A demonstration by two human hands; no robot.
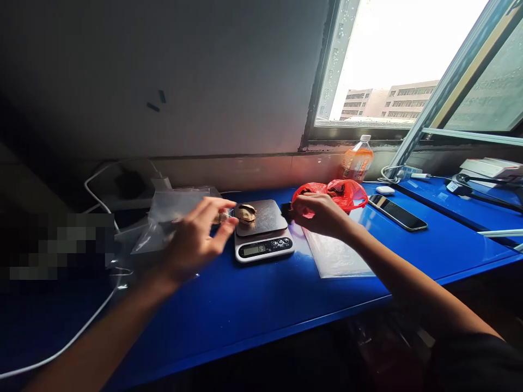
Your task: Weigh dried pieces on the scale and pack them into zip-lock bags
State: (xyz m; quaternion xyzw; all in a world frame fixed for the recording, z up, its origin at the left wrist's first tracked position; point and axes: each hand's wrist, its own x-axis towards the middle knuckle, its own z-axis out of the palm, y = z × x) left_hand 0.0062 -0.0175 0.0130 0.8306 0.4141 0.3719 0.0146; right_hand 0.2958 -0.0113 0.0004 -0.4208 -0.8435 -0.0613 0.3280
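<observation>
A white kitchen scale [265, 250] with a metal plate stands on the blue table, its display seeming to read 63. On the plate's left part lie tan, dark-edged pieces that look like dried mushrooms [247, 214]. My left hand [204, 231] is at the scale's left edge, thumb and fingers apart, close to these pieces. A small pale lump [223, 216] shows between its fingers, seemingly behind them. My right hand [314, 213] is closed in a pinch right of the plate, in front of a red plastic bag [353, 193]. A dark piece [286, 212] sticks out from its fingertips.
Clear plastic bags [157, 215] lie left of the scale, and a clear plastic sheet or bag [339, 256] lies to the right. Behind stands an orange drink bottle [357, 159]. A phone [397, 212], a white case [384, 190] and cables are at the right. A white cable [92, 321] runs along the left.
</observation>
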